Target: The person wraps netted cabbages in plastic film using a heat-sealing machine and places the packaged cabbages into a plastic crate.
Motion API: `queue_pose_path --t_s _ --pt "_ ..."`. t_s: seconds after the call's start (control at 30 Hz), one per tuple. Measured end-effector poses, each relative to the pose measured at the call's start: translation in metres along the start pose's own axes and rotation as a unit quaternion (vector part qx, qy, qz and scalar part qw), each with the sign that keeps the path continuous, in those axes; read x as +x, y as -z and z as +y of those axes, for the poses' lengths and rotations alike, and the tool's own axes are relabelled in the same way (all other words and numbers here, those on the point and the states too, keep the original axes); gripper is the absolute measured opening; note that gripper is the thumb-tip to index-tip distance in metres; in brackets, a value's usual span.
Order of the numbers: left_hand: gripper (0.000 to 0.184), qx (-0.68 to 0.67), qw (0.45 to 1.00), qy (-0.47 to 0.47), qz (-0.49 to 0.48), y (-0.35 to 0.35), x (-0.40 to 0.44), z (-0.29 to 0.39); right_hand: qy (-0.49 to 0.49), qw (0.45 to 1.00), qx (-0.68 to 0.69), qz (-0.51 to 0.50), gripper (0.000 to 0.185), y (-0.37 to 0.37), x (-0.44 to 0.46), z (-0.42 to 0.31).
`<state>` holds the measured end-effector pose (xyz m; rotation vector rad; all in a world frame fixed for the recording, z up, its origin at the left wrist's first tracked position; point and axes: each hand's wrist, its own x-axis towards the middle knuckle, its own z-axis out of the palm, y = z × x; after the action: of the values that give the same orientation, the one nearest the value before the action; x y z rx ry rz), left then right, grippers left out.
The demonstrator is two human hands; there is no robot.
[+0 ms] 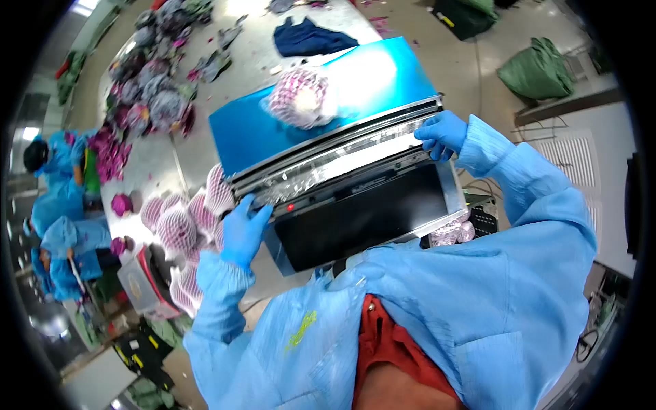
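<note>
1. At far left, at least three people (60,201) in blue clothing; nearer, two small purple heads (121,204), apart from each other at the edge of the metal table (198,147).
2. At upper left, one long heap of cabbages (154,89), too overlapped to count.
3. Below the heap, several pink-and-white foam nets (176,229), overlapping, beside the machine's left end.
4. Next, one left hand (244,231), blue-gloved: pointed away from the body, thumb and forefinger spread, fingertips at the film's left end; cannot tell about any hold on it.
5. In the middle, one wrapping machine (451,188) on the table, with one blue board (383,68) on the far side, one strip of clear film (328,167) between the hands, one black panel (362,215) nearest the body. Long axis of film and machine slanting from lower left to upper right. On the board, one wrapped cabbage (299,97); beyond, one dark blue cloth (311,37).
6. Then one right hand (442,134), also gloved: turned inward, forearm reaching forward, fingers bent at the film's right end; firmness of hold impossible to tell.
7. At upper right, two green bags (536,72) on the floor.
</note>
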<state>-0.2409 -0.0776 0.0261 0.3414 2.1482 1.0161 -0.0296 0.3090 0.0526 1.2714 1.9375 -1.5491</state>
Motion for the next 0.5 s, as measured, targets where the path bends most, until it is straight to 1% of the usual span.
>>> queue_pose_path --t_s 0.03,0.07,0.13,0.23,0.27,0.3,0.37,0.4,0.43,0.47,0.5 --pt "0.027 -0.054 0.998 0.039 -0.022 -0.002 0.001 0.014 0.001 0.999 0.050 -0.007 0.030 -0.011 0.002 -0.001" --pt "0.023 -0.091 0.993 0.067 -0.035 -0.002 0.004 0.023 -0.022 0.997 0.070 -0.004 0.028 -0.022 0.000 -0.006" --pt "0.015 -0.144 0.980 0.121 -0.065 -0.002 0.015 0.028 -0.036 0.994 0.098 -0.015 0.025 -0.030 0.010 -0.010" --pt "0.016 -0.176 0.975 0.129 -0.047 -0.009 0.030 0.025 -0.068 0.991 0.115 -0.010 0.024 -0.037 0.013 -0.016" --pt "0.017 -0.166 0.976 0.133 -0.037 -0.012 0.033 0.026 -0.074 0.991 0.112 -0.012 0.025 -0.038 0.013 -0.017" --pt "0.017 -0.178 0.972 0.148 -0.047 -0.011 0.037 0.024 -0.081 0.991 0.108 -0.014 0.026 -0.039 0.013 -0.017" --pt "0.016 -0.202 0.961 0.176 -0.069 -0.007 0.047 0.018 -0.077 0.979 0.183 -0.042 0.025 -0.037 0.012 -0.014" --pt "0.015 -0.297 0.922 0.218 -0.117 -0.003 0.046 0.017 -0.073 0.973 0.210 -0.059 0.024 -0.032 0.012 -0.009" --pt "0.015 -0.337 0.905 0.218 -0.140 0.002 0.045 0.014 -0.067 0.966 0.237 -0.076 0.023 -0.028 0.013 -0.002" --pt "0.015 -0.377 0.886 0.218 -0.161 0.007 0.042 0.009 -0.033 0.965 0.239 -0.102 0.024 -0.022 0.013 0.010" --pt "0.015 -0.416 0.864 0.218 -0.183 0.010 0.036 0.004 -0.017 0.966 0.243 -0.087 0.024 -0.021 0.004 0.012"
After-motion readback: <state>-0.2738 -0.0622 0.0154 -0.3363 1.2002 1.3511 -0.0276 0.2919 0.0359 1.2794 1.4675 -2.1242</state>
